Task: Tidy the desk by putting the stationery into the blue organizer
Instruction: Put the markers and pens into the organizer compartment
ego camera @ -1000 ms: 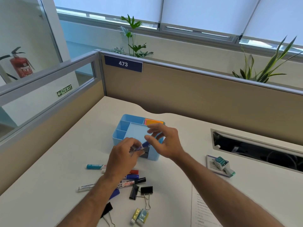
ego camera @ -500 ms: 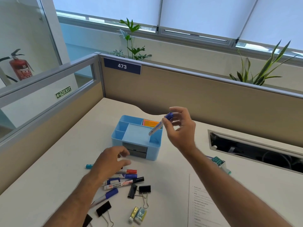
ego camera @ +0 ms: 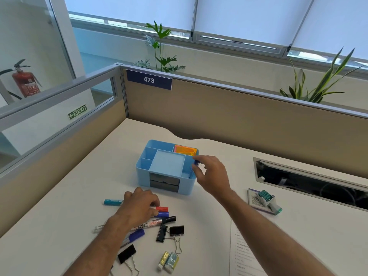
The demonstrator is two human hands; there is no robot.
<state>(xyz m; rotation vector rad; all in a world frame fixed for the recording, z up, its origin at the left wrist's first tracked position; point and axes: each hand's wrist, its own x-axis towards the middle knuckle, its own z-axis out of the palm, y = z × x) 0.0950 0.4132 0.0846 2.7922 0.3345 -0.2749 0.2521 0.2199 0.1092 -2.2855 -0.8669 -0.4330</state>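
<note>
Both forearms reach over the pale desk [ego camera: 298, 226]. The right hand [ego camera: 212, 172] hovers at the blue organizer [ego camera: 159, 166] — fingers pinching a blue-capped marker [ego camera: 194, 168] upright in its right compartment. The left hand [ego camera: 139, 209] curls over loose markers [ego camera: 159, 216] — whether it grips any, I cannot tell.

Light-blue organizer [ego camera: 159, 170], orange sticky notes [ego camera: 186, 152], black binder clips [ego camera: 176, 230], red-capped marker [ego camera: 161, 208].
</note>
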